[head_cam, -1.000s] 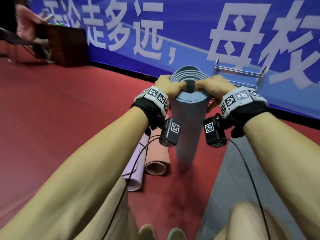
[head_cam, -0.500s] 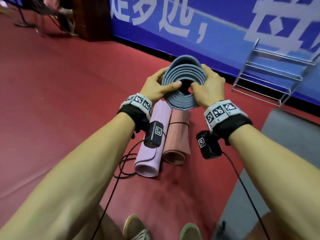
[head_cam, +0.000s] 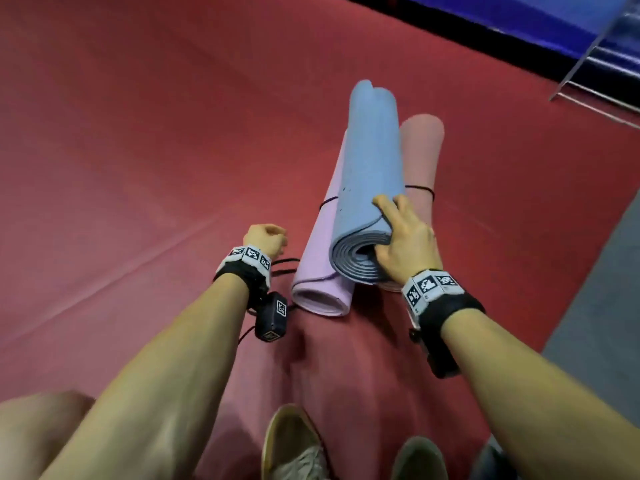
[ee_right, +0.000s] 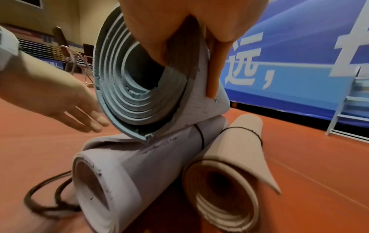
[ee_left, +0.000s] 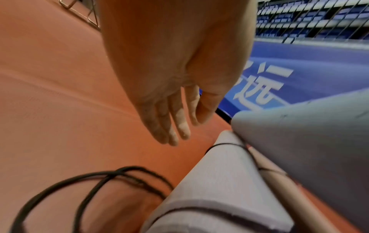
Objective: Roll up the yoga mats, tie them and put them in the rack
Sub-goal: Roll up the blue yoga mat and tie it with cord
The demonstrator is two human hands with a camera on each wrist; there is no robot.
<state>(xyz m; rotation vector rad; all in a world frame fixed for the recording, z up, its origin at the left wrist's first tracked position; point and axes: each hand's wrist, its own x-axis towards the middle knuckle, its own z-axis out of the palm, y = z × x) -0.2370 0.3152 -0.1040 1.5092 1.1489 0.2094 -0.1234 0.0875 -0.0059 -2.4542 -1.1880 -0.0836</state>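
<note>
A rolled blue mat (head_cam: 370, 161) lies lengthwise on top of two tied rolls, a purple mat (head_cam: 322, 258) and a pink mat (head_cam: 420, 154). My right hand (head_cam: 388, 230) grips the blue roll's near end, thumb inside the core and fingers over the outer layer (ee_right: 127, 78). No tie shows on the blue roll. My left hand (head_cam: 266, 237) hovers left of the purple roll, fingers straight and holding nothing (ee_left: 175, 126). Under it, loose black cords (head_cam: 284, 266) lie on the red floor. Part of the metal rack (head_cam: 595, 81) shows at the far right.
A grey mat (head_cam: 599, 306) lies flat on the floor to my right. A blue banner wall (head_cam: 519, 19) closes off the far side behind the rack. My shoes (head_cam: 294, 445) stand just short of the rolls. Red floor stretches away to the left.
The blue roll stood on end with both hands on its top rim; now it lies across the purple and pink rolls. My left hand let go and dropped left over the cords.
</note>
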